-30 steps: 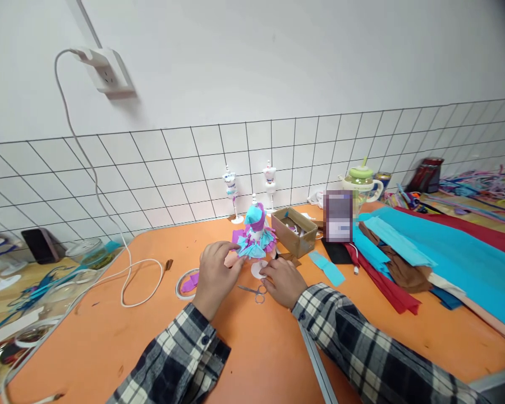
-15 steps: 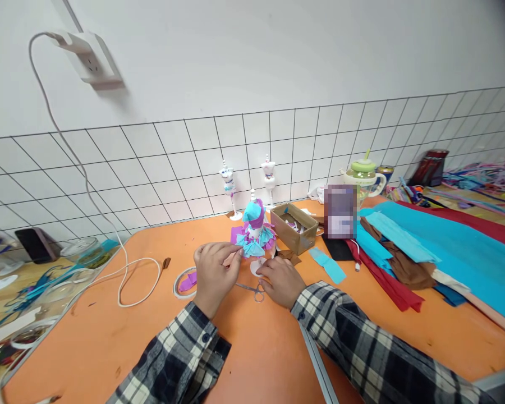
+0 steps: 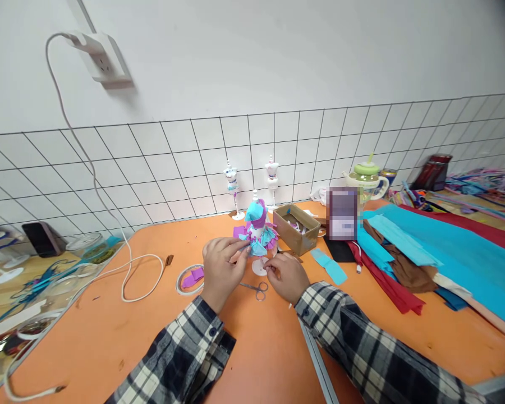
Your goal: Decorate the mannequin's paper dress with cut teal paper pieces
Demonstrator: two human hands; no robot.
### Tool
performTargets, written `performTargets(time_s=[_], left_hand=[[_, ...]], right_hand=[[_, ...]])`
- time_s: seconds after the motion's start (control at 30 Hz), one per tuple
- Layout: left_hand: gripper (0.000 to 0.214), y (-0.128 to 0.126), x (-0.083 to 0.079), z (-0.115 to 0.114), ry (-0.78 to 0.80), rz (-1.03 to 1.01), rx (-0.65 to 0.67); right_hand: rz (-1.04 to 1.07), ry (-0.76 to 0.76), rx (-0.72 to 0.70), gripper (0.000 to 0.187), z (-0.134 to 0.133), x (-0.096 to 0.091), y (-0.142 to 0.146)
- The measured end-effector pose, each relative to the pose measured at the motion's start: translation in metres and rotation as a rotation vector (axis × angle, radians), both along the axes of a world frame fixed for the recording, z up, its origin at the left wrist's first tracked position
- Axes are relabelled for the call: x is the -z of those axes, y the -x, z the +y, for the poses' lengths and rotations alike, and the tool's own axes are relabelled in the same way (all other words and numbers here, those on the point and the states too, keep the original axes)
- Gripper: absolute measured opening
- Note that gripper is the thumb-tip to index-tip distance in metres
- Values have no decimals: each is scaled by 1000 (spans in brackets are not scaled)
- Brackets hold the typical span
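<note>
A small dress form [image 3: 255, 194] stands before me on a round white base [image 3: 259, 266]. It wears a turquoise and purple top and a ruffled skirt [image 3: 258, 247] in the same colours. My left hand [image 3: 225, 269] is at the skirt's left front, thumb and fingers pinched together at the hem. To the right of the base, my right hand [image 3: 289, 276] has its thumb and index finger closed together; anything between them is too small to make out. Small scissors [image 3: 260, 290] lie on the table between my hands, their blades partly behind my left hand.
An open cardboard box [image 3: 295, 247] with scraps stands right of the dress form. Two bare-stand dress forms are behind it. A tape roll [image 3: 179, 283] lies left. Right are a propped phone [image 3: 343, 213], a lidded cup [image 3: 365, 180] and coloured sheets [image 3: 450, 241]. A white cable [image 3: 128, 275] crosses the left side.
My right hand has lifted slightly off the table beside the base, and its thumb and index finger have come together. My left hand stays at the hem. The view has shifted slightly.
</note>
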State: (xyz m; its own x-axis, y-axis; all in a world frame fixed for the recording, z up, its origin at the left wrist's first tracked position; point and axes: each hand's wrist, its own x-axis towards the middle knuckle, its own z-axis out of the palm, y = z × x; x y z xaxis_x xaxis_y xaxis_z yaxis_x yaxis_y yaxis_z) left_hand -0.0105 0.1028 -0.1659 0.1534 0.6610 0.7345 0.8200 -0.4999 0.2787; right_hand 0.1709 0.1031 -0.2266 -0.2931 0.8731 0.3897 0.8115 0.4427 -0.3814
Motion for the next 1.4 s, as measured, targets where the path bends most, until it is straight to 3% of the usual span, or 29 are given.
performTargets(time_s=[0.67,0.87,0.97,1.1,1.23,1.4], left_hand=[[15,0,-3,1,-13,17,-3],[13,6,-6,-5,-118,-20,29],[10,14,1,-15,-275,2,108],[21,26,24,-24,-348,284,348],[17,27,41,-23,-273,448,465],[18,15,42,-22,94,508,487]], right_hand=[[67,-28,-63,19,-2,0,-1],[84,-67,-89,17,0,4,-3],[115,-100,-108,15,2,6,-6],[198,-225,-132,18,0,5,-10],[165,-390,-139,27,-7,-2,-12],[90,-373,-103,45,-10,-7,-9]])
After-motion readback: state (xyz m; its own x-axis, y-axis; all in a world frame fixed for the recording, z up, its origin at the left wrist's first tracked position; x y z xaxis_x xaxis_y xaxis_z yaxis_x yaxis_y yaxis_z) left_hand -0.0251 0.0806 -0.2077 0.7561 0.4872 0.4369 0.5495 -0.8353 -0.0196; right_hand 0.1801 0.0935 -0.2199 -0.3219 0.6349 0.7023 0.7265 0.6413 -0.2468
